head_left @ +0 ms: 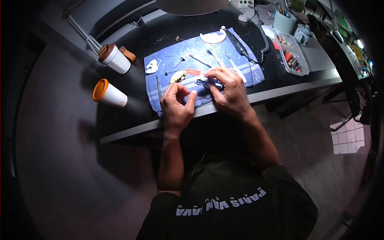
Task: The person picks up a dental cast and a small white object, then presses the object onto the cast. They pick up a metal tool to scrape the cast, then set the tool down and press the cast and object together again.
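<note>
My left hand [178, 106] is over the front edge of a blue towel [160, 58], its fingers curled and the thumb apart, with nothing visible between them. Just beyond its fingertips lies a cream, tooth-like dental model [178, 77]. To its right, my right hand [230, 90] is closed around a small dark blue object [205, 83]; its fingers partly hide the object, and I cannot tell its kind. A red strip [193, 72] lies on the towel between the hands. Thin hand tools, including a dark-handled one [200, 61], rest beyond the right hand.
A corded handpiece [238, 45] lies at the towel's right, near a white curved piece [213, 37]. Two white cups, one brown-lidded [119, 60] and one orange-lidded [114, 95], stand at left. A plastic box [294, 60] of small parts sits right. A lamp [192, 6] hangs above.
</note>
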{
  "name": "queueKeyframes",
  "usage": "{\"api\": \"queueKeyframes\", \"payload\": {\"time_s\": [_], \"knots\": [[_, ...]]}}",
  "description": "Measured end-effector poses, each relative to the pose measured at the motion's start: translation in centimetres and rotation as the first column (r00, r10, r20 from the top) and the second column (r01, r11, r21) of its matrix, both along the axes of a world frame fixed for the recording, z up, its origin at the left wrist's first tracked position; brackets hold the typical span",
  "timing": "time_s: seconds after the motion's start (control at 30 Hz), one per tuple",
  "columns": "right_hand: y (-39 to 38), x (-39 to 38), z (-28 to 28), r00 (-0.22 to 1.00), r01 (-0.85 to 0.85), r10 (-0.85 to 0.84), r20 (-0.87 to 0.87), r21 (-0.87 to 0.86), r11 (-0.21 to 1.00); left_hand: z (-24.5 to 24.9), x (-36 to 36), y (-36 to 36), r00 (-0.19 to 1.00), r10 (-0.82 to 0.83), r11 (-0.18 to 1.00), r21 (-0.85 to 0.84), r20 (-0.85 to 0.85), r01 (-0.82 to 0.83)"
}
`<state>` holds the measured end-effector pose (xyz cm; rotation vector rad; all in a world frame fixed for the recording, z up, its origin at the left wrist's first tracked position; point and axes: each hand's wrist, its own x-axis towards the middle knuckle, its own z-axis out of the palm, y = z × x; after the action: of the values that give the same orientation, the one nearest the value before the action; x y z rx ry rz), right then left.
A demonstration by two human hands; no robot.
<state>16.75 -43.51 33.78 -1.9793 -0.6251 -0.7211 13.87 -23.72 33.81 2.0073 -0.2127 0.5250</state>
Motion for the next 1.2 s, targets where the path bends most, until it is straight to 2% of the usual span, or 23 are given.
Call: {"api": "queueKeyframes", "payload": {"time_s": [0.03, 0.13, 0.17, 0.27, 0.37, 0.43, 0.47, 0.57, 0.67, 0.77, 0.87, 0.97, 1.07, 1.17, 1.2], "knots": [[-0.1, -0.1, -0.1, 1.000, 0.000, 0.000, 0.001, 0.006, 1.000, 0.3, -0.1, -0.1, 1.000, -0.018, 1.000, -0.001, -0.019, 0.018], [0.0, 0.2, -0.3, 0.998, 0.004, -0.005, 0.059, 0.032, 0.999, 0.3, 0.0, -0.1, 0.998, -0.043, 0.988, 0.150, 0.038, 0.036], [0.0, 0.1, -0.1, 1.000, 0.001, -0.002, 0.030, 0.044, 0.999, 0.5, -0.1, -0.1, 0.998, -0.044, 0.981, 0.189, 0.049, 0.034], [-0.1, -0.2, 0.3, 1.000, -0.020, 0.020, 0.002, 0.074, 0.997, 0.2, 0.0, 0.0, 0.999, -0.054, 0.980, 0.191, -0.002, 0.053], [-0.1, -0.4, 0.4, 0.994, -0.084, 0.079, 0.075, 0.057, 0.995, -0.2, 0.1, 0.0, 0.996, -0.092, 0.995, -0.025, -0.008, 0.092], [-0.2, 0.0, 0.1, 0.982, -0.135, 0.134, 0.135, 0.000, 0.991, 0.4, -0.2, 0.0, 0.990, -0.142, 0.984, -0.105, 0.002, 0.141], [-0.2, -0.2, 0.0, 0.980, -0.196, 0.195, 0.044, 0.022, 0.980, 0.7, -0.3, 0.0, 0.986, -0.168, 0.975, -0.143, 0.009, 0.167], [-0.1, 0.1, -0.1, 0.966, -0.214, 0.223, 0.129, -0.074, 0.974, 1.0, -0.7, -0.2, 0.970, -0.242, 0.941, -0.241, 0.016, 0.239], [-0.3, 0.0, 0.0, 0.970, -0.233, 0.239, 0.041, -0.111, 0.966, -0.3, 0.1, 0.7, 0.963, -0.264, 0.950, -0.153, 0.063, 0.271], [-0.2, -0.2, 0.1, 0.969, -0.246, 0.245, -0.011, -0.030, 0.969, -0.2, -0.1, 0.5, 0.976, -0.212, 0.956, -0.196, 0.043, 0.217], [-0.3, -0.3, 0.4, 0.963, -0.269, 0.269, 0.023, -0.030, 0.963, 0.0, -0.2, 0.6, 0.987, -0.158, 0.973, -0.171, 0.003, 0.156], [-0.5, -0.2, 0.2, 0.969, -0.244, 0.242, -0.040, -0.039, 0.969, 0.3, -0.4, 0.6, 0.989, -0.135, 0.979, -0.162, -0.062, 0.123], [-0.8, -0.9, 1.1, 0.965, -0.251, 0.247, -0.084, -0.036, 0.967, -0.2, -0.5, 0.7, 0.993, -0.113, 0.941, -0.326, -0.043, 0.093], [-0.8, -0.2, 0.6, 0.980, -0.198, 0.198, -0.019, -0.003, 0.980, -0.7, -0.6, 1.3, 0.999, -0.025, 0.862, -0.505, 0.038, 0.041], [-0.4, 0.1, 0.7, 0.989, -0.146, 0.146, 0.010, -0.026, 0.989, -0.6, -0.6, 1.2, 0.997, 0.042, 0.862, -0.507, 0.058, -0.007]]}}
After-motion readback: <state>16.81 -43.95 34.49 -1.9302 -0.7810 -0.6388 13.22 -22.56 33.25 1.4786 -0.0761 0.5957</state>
